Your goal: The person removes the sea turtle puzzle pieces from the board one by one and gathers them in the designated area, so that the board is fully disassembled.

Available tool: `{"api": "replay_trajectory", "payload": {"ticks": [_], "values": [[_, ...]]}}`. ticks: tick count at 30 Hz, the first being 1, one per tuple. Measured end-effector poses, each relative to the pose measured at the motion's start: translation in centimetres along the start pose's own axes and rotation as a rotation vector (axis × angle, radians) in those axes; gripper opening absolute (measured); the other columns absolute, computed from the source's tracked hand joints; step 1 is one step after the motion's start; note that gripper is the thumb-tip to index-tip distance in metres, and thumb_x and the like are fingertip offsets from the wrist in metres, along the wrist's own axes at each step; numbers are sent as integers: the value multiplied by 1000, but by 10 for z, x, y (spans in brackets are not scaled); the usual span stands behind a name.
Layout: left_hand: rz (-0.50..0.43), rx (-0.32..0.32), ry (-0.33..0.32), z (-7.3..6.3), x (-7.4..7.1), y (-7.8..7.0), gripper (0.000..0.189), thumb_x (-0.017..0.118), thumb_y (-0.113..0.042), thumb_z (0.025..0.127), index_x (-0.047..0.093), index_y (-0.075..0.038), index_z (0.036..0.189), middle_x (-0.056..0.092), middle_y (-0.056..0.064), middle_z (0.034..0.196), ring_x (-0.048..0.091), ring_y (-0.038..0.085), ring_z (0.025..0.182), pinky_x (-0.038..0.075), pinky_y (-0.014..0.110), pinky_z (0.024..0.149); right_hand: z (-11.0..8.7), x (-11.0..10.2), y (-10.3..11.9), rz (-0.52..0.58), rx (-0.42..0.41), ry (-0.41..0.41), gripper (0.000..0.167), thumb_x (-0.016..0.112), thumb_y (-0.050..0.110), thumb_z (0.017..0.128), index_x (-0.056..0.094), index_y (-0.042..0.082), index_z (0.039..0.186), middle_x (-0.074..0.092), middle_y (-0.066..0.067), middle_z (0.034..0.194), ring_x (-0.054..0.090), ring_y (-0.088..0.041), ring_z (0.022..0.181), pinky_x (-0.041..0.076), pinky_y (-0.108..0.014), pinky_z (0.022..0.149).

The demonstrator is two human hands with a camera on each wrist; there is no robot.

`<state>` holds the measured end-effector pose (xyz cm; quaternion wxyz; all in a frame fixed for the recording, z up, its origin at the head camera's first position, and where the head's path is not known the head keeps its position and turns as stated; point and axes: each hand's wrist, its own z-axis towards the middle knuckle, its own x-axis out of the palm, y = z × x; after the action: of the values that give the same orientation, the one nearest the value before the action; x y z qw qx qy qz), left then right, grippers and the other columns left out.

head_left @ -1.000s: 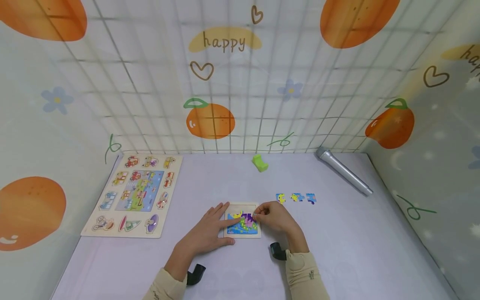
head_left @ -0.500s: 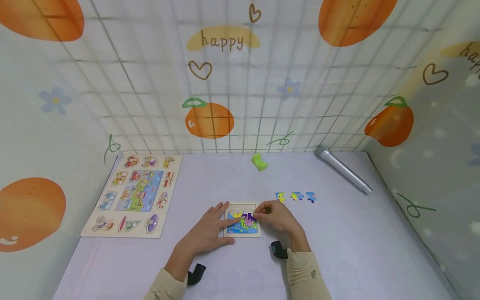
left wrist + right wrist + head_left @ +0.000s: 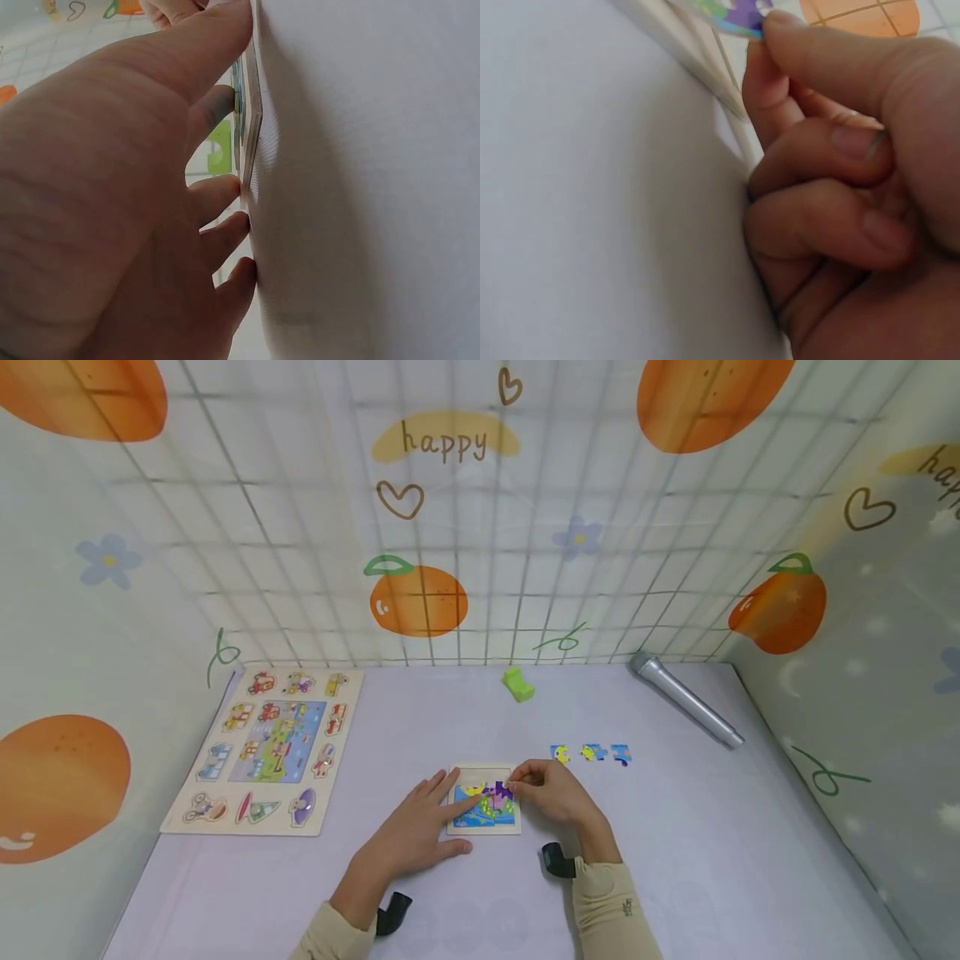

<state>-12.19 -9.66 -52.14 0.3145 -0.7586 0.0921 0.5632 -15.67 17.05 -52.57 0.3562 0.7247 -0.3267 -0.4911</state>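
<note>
A small framed jigsaw puzzle (image 3: pixel 472 817) lies on the table with colourful pieces in its lower part and bare board along its top. My left hand (image 3: pixel 416 822) spreads its straight fingers over the puzzle's left side, the index finger across the pieces and the thumb by the lower edge. My right hand (image 3: pixel 553 793) pinches a purple-and-green puzzle piece (image 3: pixel 739 16) between thumb and index finger at the puzzle's right edge. In the right wrist view that piece is tilted up over the frame, and the other fingers are curled against the table.
Three loose puzzle pieces (image 3: pixel 594 752) lie in a row beyond my right hand. A larger wooden picture board (image 3: pixel 330 802) sits at the left. Toward the back are a light green block (image 3: pixel 517 685) and a silver microphone (image 3: pixel 686 700). A printed curtain (image 3: pixel 480 527) surrounds the table.
Both hands stay nearly in place, the right still pinching the puzzle piece at the puzzle's right edge. The head view has shifted very slightly.
</note>
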Motion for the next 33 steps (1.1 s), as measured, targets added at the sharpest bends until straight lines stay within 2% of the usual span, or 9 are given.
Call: {"api": "replay_trajectory", "payload": {"ticks": [8, 17, 25, 29, 33], "values": [[-56, -4, 20, -2, -2, -2, 72, 64, -60, 93, 39, -38, 157, 11, 8, 174, 8, 31, 161, 15, 54, 130, 0, 2, 0, -23, -6, 4, 7, 73, 23, 95, 73, 16, 94, 69, 2, 89, 59, -16, 86, 48, -30, 80], [-88, -6, 53, -3, -1, -3, 82, 66, -66, 88, 31, -43, 159, 3, 9, 174, 0, 33, 161, 9, 58, 130, -1, 4, 1, -34, -12, 1, 9, 74, 24, 95, 72, 16, 93, 68, 3, 88, 58, -16, 87, 47, -31, 82], [-15, -7, 42, -1, 4, -11, 91, 69, -75, 79, 33, -47, 157, 4, 16, 173, 4, 42, 159, 13, 65, 126, -1, 3, 0, -38, -26, 5, 9, 73, 23, 95, 72, 15, 93, 68, 3, 88, 58, -16, 87, 47, -31, 82], [51, 3, 19, -3, 4, -21, 98, 70, -78, 74, 31, -46, 158, 4, 11, 174, 9, 42, 159, 21, 70, 122, -1, 3, 0, -38, -41, 9, 7, 73, 21, 95, 71, 15, 92, 68, 3, 87, 58, -15, 86, 47, -30, 81], [90, 3, -3, -8, 4, -33, 103, 69, -80, 74, 31, -39, 160, 9, 7, 174, 11, 36, 160, 23, 71, 121, -2, 2, 1, -40, -44, 14, 7, 72, 21, 95, 72, 15, 92, 68, 3, 87, 58, -15, 86, 47, -30, 82]]}}
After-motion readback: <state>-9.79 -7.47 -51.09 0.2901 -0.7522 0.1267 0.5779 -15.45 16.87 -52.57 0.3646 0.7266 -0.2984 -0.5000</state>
